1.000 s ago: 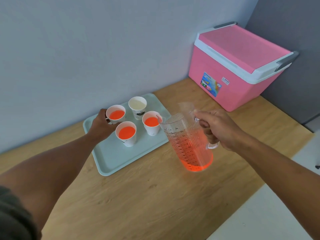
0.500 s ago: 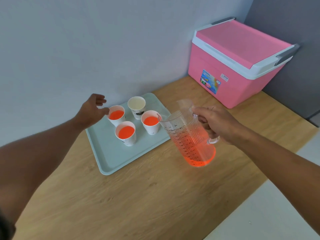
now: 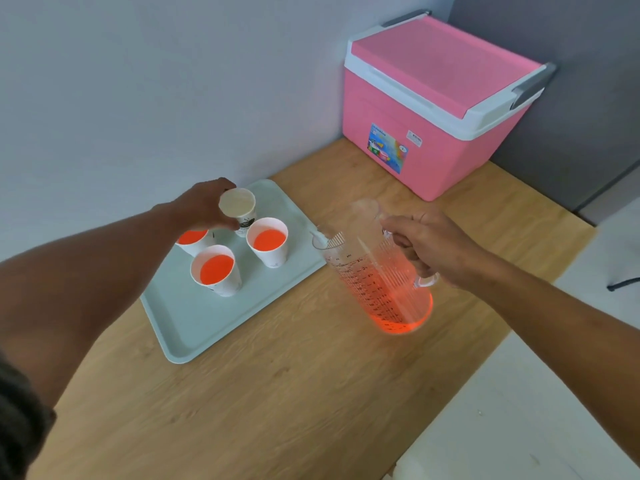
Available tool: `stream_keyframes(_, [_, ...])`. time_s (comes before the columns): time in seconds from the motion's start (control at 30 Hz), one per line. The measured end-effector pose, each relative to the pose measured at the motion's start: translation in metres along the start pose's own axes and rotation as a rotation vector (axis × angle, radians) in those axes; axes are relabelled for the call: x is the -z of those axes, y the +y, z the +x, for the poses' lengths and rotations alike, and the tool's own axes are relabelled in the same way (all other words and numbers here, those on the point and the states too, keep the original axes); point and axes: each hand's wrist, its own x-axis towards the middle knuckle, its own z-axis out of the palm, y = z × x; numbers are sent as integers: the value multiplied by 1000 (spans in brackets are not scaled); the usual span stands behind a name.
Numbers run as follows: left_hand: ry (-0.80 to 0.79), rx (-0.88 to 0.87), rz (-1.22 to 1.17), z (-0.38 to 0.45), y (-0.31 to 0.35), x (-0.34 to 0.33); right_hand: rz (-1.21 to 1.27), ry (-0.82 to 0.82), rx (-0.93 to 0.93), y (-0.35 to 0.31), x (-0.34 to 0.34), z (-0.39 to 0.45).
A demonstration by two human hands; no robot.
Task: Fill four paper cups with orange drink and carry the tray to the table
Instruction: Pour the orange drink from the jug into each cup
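Observation:
A pale green tray (image 3: 194, 320) lies on the wooden counter. On it stand three white paper cups holding orange drink: one at the front (image 3: 215, 270), one to the right (image 3: 268, 241), and one at the back left (image 3: 192, 239) partly under my arm. My left hand (image 3: 202, 206) grips the fourth cup (image 3: 238, 204), which has no drink in it, at the tray's far side. My right hand (image 3: 433, 245) holds the handle of a clear measuring jug (image 3: 381, 275) with orange drink in its lower part, just right of the tray.
A pink cooler box (image 3: 433, 98) with a white rim and grey handles stands at the back right corner of the wooden counter (image 3: 277, 393). A grey wall runs behind the tray. The counter's edge drops to a white floor on the right.
My left hand let go of the back left cup, lifted, then moved right and closed around the cup with no drink in it. The jug stayed in my right hand.

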Motion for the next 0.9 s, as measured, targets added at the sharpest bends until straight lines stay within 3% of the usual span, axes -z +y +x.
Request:
stream_keyframes(0.23, [237,19,-121,-11,13,10,11,38,8,1,10,-10])
stream_keyframes(0.47, [358,-82,-142,-30,67,43,17,79,48,-9,24,-38])
stream_keyframes(0.67, [338,-236,-224,-54,131,23,-3,116,50,-14,42,-72])
stream_keyframes(0.9, [184,-326,-332,-87,186,-38,-79,151,60,-12,60,-107])
